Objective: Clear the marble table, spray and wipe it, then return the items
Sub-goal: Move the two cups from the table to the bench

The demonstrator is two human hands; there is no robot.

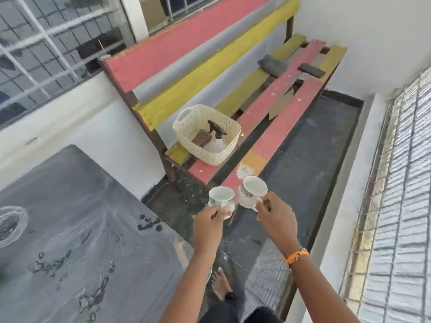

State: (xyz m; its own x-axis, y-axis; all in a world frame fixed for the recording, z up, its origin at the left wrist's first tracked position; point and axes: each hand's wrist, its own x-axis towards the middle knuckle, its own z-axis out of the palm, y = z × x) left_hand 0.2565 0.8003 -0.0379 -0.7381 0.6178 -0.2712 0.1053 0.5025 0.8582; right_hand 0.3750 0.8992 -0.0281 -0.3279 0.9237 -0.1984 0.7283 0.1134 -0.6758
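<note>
White china, two cups, both carried off the dark marble table (70, 229), out beyond its right edge and over the floor. Left hand (207, 221) pinches the handle of the left cup (221, 198), thumb and curled fingers closed on it; cup upright, mouth open to the camera. Right hand (275, 214) pinches the handle of the right cup (253, 191) the same way; that cup tilts slightly toward the left one, the two close but not seen touching. Orange band (295, 255) on the right wrist. Table top carries scattered droplets and wet streaks; a clear glass dish (10, 226) sits at its far left, cut by the frame edge. Beyond the table's far right corner stands a red-and-yellow slatted bench (268, 108). On its near end, a cream woven basket (186, 127) holding a spray bottle (215, 139) with a black trigger and a brown checked cloth (201, 138). Farther along the bench seat, a folded grey cloth (272, 65) and a flat black object (311, 69).
</note>
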